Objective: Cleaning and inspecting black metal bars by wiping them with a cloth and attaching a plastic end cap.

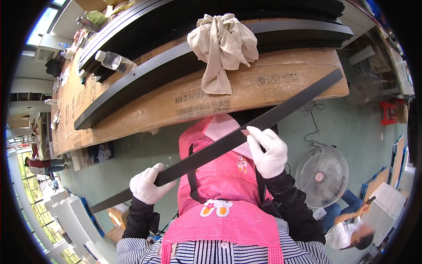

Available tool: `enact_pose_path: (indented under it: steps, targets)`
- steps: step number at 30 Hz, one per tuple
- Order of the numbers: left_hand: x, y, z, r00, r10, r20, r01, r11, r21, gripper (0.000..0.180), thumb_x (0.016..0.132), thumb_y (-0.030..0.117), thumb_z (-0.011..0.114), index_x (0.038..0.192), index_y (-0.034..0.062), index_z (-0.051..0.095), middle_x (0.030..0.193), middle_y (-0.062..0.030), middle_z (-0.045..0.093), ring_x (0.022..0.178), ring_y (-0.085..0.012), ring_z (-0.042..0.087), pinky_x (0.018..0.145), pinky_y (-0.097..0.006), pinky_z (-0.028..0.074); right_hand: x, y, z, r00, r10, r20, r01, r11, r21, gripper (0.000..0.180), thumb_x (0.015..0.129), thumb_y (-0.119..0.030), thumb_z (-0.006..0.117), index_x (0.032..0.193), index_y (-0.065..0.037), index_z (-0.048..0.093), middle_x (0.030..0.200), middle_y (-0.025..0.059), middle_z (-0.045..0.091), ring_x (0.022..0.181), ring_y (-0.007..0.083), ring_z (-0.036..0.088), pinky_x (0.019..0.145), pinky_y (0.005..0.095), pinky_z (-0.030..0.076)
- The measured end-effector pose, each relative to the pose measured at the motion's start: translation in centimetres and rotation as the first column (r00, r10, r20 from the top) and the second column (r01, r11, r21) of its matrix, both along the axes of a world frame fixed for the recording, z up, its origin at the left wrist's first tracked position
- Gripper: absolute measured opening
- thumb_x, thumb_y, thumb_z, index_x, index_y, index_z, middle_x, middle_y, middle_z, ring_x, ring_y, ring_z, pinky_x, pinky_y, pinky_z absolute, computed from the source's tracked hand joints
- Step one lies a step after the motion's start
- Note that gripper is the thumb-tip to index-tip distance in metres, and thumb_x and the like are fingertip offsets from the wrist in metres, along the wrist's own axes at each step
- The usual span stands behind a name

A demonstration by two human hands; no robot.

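Both gloved hands, left hand (146,185) and right hand (269,152), clamp a grip on the black strip (220,145), hiding parts

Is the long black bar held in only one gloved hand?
No: the left hand and right hand both grip the black bar.

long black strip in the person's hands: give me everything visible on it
The long black strip is a thin, flat, straight bar with a matte dark finish, maybe painted metal or plastic; the material can't be confirmed. It runs diagonally from lower left to upper right, held in the air over the pink apron. The gloved left hand grips it near the lower end, and the gloved right hand closes on it near the middle. Its upper end reaches over the edge of the cardboard-covered table; contact there can't be judged.
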State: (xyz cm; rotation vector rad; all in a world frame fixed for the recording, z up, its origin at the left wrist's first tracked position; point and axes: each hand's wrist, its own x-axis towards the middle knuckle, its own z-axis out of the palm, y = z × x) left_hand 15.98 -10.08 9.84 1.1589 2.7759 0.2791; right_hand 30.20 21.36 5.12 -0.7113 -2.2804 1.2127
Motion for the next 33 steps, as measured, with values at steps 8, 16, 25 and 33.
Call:
enact_pose_path:
  steps: [8,16,25,33]
  targets:
    - [0.33,0.52,0.26,0.998,0.026,0.055,-0.026,1.000,0.000,0.049,0.066,0.033,0.092,0.105,0.0113,0.073,0.082,-0.0064,0.075,0.072,-0.0267,0.074,0.066,-0.036,0.058,0.60,0.25,-0.34,0.999,-0.012,0.046,0.011,1.000,0.009,0.025,0.089,-0.007,0.077,0.114,-0.010,0.078,0.082,0.0082,0.066,0.069,0.0240,0.068,0.063,0.0342,0.053]
    - [0.36,0.35,0.33,0.996,0.049,0.071,-0.047,0.999,-0.024,0.052,0.065,0.034,0.093,0.107,0.0113,0.073,0.084,-0.0071,0.075,0.075,-0.0270,0.075,0.068,-0.036,0.059,0.83,-0.01,0.18,0.996,0.021,0.084,-0.026,0.998,0.049,0.025,0.089,-0.008,0.076,0.114,-0.011,0.078,0.081,0.0077,0.066,0.068,0.0237,0.067,0.062,0.0341,0.052]
    - [0.23,0.15,-0.01,0.998,0.026,0.061,-0.025,1.000,-0.014,0.054,0.064,0.035,0.093,0.108,0.0112,0.073,0.083,-0.0070,0.075,0.074,-0.0270,0.074,0.067,-0.037,0.058,0.72,0.09,0.12,0.996,0.015,0.084,-0.019,0.999,0.049,0.024,0.089,-0.008,0.076,0.113,-0.012,0.078,0.080,0.0073,0.064,0.067,0.0237,0.066,0.061,0.0343,0.052]
    - [0.16,0.20,0.12,0.996,0.056,0.072,-0.054,0.998,-0.025,0.054,0.064,0.036,0.093,0.108,0.0121,0.073,0.083,-0.0069,0.075,0.073,-0.0269,0.074,0.066,-0.037,0.058,0.60,0.01,0.35,0.997,0.010,0.082,-0.014,0.999,0.040,0.025,0.088,-0.007,0.077,0.113,-0.011,0.078,0.080,0.0074,0.064,0.066,0.0238,0.066,0.061,0.0345,0.052]
